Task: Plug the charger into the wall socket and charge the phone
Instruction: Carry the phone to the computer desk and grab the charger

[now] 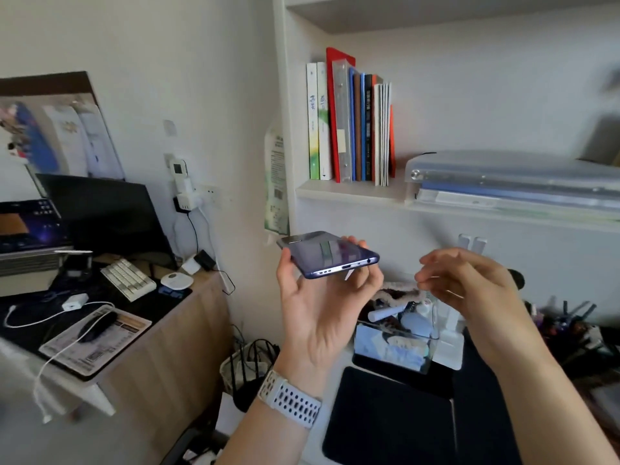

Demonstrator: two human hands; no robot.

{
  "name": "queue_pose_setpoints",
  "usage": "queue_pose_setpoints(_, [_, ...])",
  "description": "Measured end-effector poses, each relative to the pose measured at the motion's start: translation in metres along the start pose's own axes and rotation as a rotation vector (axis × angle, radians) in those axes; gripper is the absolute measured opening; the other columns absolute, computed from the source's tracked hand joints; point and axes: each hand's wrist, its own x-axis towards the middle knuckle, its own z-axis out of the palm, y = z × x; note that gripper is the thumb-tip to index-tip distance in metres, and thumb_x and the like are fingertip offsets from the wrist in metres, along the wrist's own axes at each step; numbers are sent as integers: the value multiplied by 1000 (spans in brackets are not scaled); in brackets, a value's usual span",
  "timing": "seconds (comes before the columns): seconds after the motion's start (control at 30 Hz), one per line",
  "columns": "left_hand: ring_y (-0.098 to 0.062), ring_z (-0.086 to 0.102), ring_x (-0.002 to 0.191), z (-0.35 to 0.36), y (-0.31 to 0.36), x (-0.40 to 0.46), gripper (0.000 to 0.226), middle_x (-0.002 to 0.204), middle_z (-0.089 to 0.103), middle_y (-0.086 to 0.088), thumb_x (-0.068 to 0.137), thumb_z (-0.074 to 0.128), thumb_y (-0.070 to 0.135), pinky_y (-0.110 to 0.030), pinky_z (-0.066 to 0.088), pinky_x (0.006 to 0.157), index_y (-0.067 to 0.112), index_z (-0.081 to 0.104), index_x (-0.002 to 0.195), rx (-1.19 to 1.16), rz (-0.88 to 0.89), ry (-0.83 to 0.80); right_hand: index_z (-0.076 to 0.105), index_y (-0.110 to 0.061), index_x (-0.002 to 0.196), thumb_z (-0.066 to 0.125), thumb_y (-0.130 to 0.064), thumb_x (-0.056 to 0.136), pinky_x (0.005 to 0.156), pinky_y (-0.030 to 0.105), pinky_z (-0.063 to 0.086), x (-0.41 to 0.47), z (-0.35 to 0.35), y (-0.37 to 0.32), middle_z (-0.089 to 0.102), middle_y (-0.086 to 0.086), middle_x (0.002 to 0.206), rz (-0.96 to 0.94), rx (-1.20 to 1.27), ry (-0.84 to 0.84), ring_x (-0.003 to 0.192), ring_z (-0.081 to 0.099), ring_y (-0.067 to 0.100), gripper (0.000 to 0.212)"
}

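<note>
**Holding phone up, port end toward me**

Gripping the phone [330,255] in my left hand [317,310]: thumb on its left edge, fingertips curled over the right edge, palm up under it. Phone lies nearly flat, raised in front of the shelf [349,191], bottom edge facing me. Charging port and speaker holes visible on that edge.

Right hand [469,286] is just right of the phone, not touching it. Blurred; fingers curled inward, tips close together. Something thin and pale may be pinched there, but I cannot tell if it holds anything.

Charger [74,302], a white brick with white cable [50,360], lies well to my left on the desk [161,333], cable looping over the desk's near edge. Wall socket [211,193] sits left of the phone and higher than the desk, already crowded with white adapters [183,189].

White perforated watch band [292,401] on my left wrist. Row of books [349,122] upright on the shelf above the phone. Clear box [396,340] of odds and ends below my hands.
</note>
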Motion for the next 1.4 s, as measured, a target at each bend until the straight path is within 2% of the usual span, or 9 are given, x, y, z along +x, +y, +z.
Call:
queue_pose_setpoints(0.37, [-22,40,99,13,49,-1,55,100,61,-21,79,61,43,-40,48,89,-9,66,96,16,-10,-19,74,-15,77,49,-11,95,66,19,57,18,53,-1,73,11,72,0,-15,-75,68,68,19,31])
queue_pose_setpoints(0.57, [-27,55,94,17,68,6,49,98,57,-15,76,65,45,-42,55,79,3,60,100,171,-22,132,73,-14,76,48,-12,97,66,20,57,25,72,0,72,11,72,-18,-8,-73,67,68,18,32])
queue_pose_setpoints(0.67, [-18,60,82,15,71,12,34,87,55,-7,74,70,33,-38,59,69,13,54,96,502,49,274,72,-13,75,48,-13,96,66,20,56,27,73,-2,71,10,70,-23,1,-35,64,66,17,32])
queue_pose_setpoints(0.73, [-6,63,75,12,76,15,34,88,61,7,76,73,19,-31,56,73,22,49,99,1004,203,266,72,-14,73,48,-13,96,64,19,56,29,73,-3,71,10,69,-19,6,-16,63,66,17,33])
queue_pose_setpoints(0.8, [-1,59,94,8,82,18,52,108,58,10,75,76,17,-24,51,84,27,41,112,1627,376,227,72,-14,73,47,-12,96,63,19,57,30,73,-3,71,10,68,-24,9,-8,63,66,18,34])
queue_pose_setpoints(0.9, [-18,42,110,1,94,26,79,124,43,-3,66,82,25,-30,43,88,20,34,129,2277,637,193,72,-14,72,45,-12,96,63,19,57,32,72,-2,70,11,68,-47,11,-5,63,66,19,36])
queue_pose_setpoints(1.0, [-27,42,99,-3,103,33,85,117,45,-9,58,83,24,-45,50,78,20,36,128,2523,808,221,72,-12,74,46,-11,95,65,21,57,34,72,1,70,12,68,-69,15,-5,64,65,19,34])
queue_pose_setpoints(1.2, [-27,41,97,-12,112,34,86,117,44,-9,53,85,22,-49,52,71,18,40,126,2655,899,273,71,-12,77,46,-14,95,66,21,57,38,74,7,69,10,68,-83,6,-28,64,65,18,32])
queue_pose_setpoints(1.4, [-20,37,106,-16,105,24,79,120,40,0,62,82,27,-40,47,86,24,36,126,2399,561,314,70,-12,76,45,-15,97,65,35,51,43,83,17,69,8,66,-92,-16,-35,63,64,20,34])
